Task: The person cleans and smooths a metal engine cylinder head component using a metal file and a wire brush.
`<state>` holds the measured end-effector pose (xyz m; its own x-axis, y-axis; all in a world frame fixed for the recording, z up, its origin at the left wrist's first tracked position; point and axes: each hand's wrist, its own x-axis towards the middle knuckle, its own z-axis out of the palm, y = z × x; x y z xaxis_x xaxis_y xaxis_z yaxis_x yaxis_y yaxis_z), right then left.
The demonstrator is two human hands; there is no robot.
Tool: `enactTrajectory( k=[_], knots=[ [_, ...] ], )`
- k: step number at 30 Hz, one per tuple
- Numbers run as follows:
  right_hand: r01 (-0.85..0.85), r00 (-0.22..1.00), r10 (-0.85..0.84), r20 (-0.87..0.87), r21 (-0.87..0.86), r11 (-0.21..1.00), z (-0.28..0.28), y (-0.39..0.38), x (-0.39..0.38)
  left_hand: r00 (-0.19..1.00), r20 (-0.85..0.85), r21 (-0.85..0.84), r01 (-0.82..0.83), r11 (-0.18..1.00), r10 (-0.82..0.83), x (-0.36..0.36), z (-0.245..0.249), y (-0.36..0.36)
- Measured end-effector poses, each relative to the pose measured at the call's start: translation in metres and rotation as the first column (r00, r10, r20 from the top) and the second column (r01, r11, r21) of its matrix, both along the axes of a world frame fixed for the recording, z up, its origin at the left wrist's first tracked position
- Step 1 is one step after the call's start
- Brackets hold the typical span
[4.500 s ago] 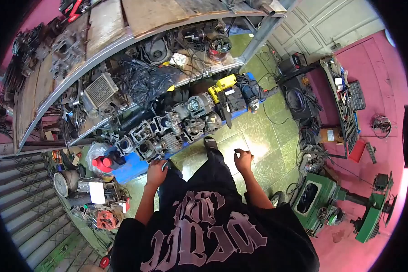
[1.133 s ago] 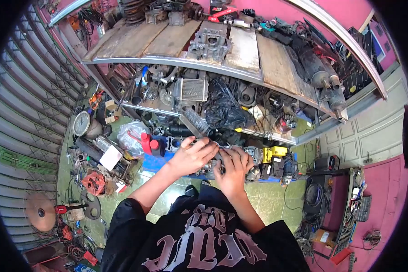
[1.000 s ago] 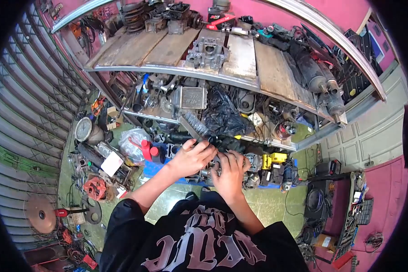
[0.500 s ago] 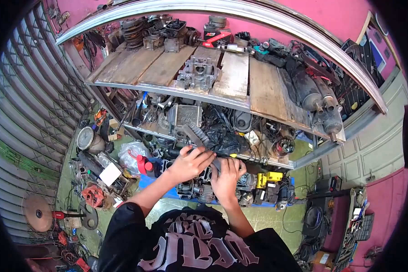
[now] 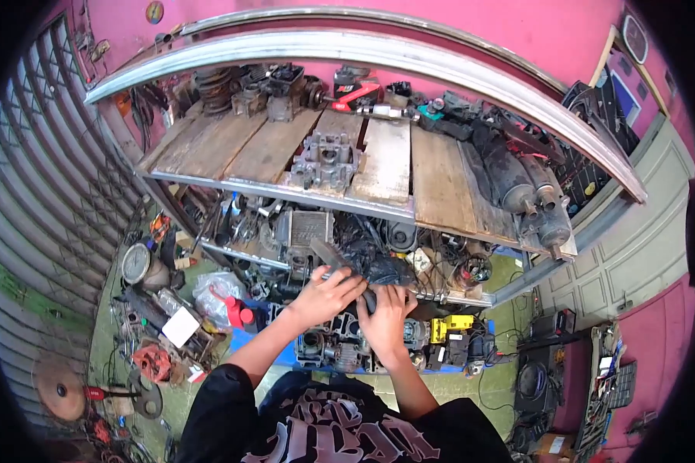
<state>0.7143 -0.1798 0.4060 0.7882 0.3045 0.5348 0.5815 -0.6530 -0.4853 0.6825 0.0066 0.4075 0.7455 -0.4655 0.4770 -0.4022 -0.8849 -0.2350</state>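
A brush (image 5: 326,252) with a dark handle and grey bristles slants across the middle of the view, its head up and to the left. My right hand (image 5: 384,318) is closed around its handle end. Further up the brush, my left hand (image 5: 328,295) has its fingers bent against it; whether they pinch the bristles or the handle is hard to see. Below my hands, several metal engine parts (image 5: 313,345) lie on a blue bench top (image 5: 284,356). A cylinder head (image 5: 327,160) sits on the wooden upper shelf, beyond both hands.
The shelf rack (image 5: 278,190) stands close in front, its lower level crowded with a radiator (image 5: 309,228) and black plastic. Red bottles (image 5: 232,310) are left of my arms, yellow boxes (image 5: 449,327) right. Loose parts and a clear bag (image 5: 215,295) cover the left floor.
My view has tilted up, so the rack sits lower in the picture. Both hands stay on the brush, which has turned so that its bristles show less.
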Motion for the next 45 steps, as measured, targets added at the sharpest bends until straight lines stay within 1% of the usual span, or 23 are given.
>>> enactTrajectory(
  k=[2,3,6,7,8,9,11,16,18,21,24,26,32,34,35,36,38,39,40,42,43,44,45],
  knots=[
    [0.011,1.000,-0.010,0.004,-0.093,0.996,0.013,0.008,0.005,1.000,-0.002,0.020,0.025,1.000,-0.024,0.008,0.010,0.009],
    [-0.002,1.000,0.001,-0.013,-0.086,0.996,0.015,0.013,0.009,0.999,0.012,0.027,0.036,0.999,-0.037,0.012,0.017,0.014],
    [0.049,0.997,-0.047,0.054,-0.039,0.998,0.033,0.033,0.015,0.995,0.033,0.048,0.092,0.995,-0.094,0.028,0.037,0.034],
    [0.047,0.998,-0.043,0.044,-0.097,0.994,0.040,0.039,0.018,0.993,0.027,0.065,0.110,0.992,-0.112,0.033,0.042,0.040],
    [0.054,0.997,-0.049,0.055,-0.094,0.994,0.046,0.046,0.022,0.992,0.017,0.082,0.125,0.989,-0.127,0.037,0.046,0.046],
    [0.011,0.997,0.000,0.076,-0.144,0.990,0.051,0.054,0.026,0.984,0.076,0.103,0.154,0.983,-0.163,0.042,0.055,0.052],
    [-0.023,0.994,0.047,0.098,-0.230,0.973,0.059,0.070,0.032,0.984,0.053,0.143,0.161,0.977,-0.170,0.049,0.074,0.065],
    [0.003,0.996,0.019,0.086,-0.246,0.969,0.070,0.105,0.053,0.979,0.001,0.251,0.198,0.948,-0.205,0.074,0.098,0.100],
    [0.021,0.991,0.008,0.133,-0.214,0.977,0.076,0.117,0.060,0.974,0.004,0.254,0.219,0.942,-0.228,0.082,0.106,0.107],
    [0.045,0.995,-0.024,0.097,-0.216,0.975,0.082,0.127,0.072,0.969,-0.025,0.318,0.241,0.917,-0.246,0.094,0.120,0.113],
    [0.052,0.998,-0.042,0.050,-0.232,0.971,0.093,0.121,0.078,0.952,0.043,0.315,0.275,0.908,-0.303,0.102,0.124,0.112],
    [0.045,0.998,-0.033,0.048,-0.261,0.964,0.097,0.113,0.077,0.950,0.011,0.313,0.293,0.903,-0.312,0.102,0.127,0.108],
    [0.085,0.996,-0.078,0.043,-0.229,0.970,0.120,0.100,0.066,0.924,0.112,0.234,0.333,0.913,-0.365,0.112,0.133,0.106],
    [0.118,0.990,-0.102,0.095,-0.186,0.975,0.126,0.099,0.063,0.916,0.116,0.024,0.384,0.923,-0.384,0.116,0.138,0.113],
    [0.119,0.990,-0.104,0.092,-0.187,0.975,0.129,0.099,0.063,0.912,0.192,0.003,0.370,0.929,-0.363,0.125,0.127,0.121],
    [0.148,0.983,-0.128,0.129,-0.164,0.975,0.131,0.098,0.064,0.912,0.189,0.002,0.371,0.929,-0.365,0.128,0.124,0.128],
    [0.181,0.973,-0.157,0.169,-0.137,0.974,0.132,0.097,0.068,0.934,0.339,-0.248,0.203,0.947,-0.111,0.136,0.122,0.140],
    [0.216,0.967,-0.195,0.166,-0.122,0.969,0.128,0.097,0.072,0.969,0.245,-0.338,0.081,0.938,0.005,0.143,0.118,0.149],
    [0.250,0.959,-0.231,0.163,-0.106,0.962,0.125,0.097,0.077,0.969,0.247,-0.337,0.084,0.938,0.002,0.150,0.117,0.152],
    [0.271,0.953,-0.252,0.166,-0.098,0.958,0.119,0.101,0.088,0.956,0.161,-0.484,-0.142,0.863,0.247,0.164,0.115,0.158],
    [0.288,0.948,-0.270,0.169,-0.090,0.953,0.116,0.105,0.093,0.963,0.074,-0.519,-0.183,0.835,0.258,0.173,0.109,0.162],
    [0.288,0.948,-0.270,0.170,-0.090,0.953,0.112,0.109,0.098,0.963,0.074,-0.520,-0.183,0.835,0.258,0.181,0.102,0.163],
    [0.300,0.944,-0.282,0.173,-0.089,0.950,0.107,0.114,0.104,0.955,0.002,-0.517,-0.253,0.818,0.296,0.187,0.096,0.163]
  ],
)
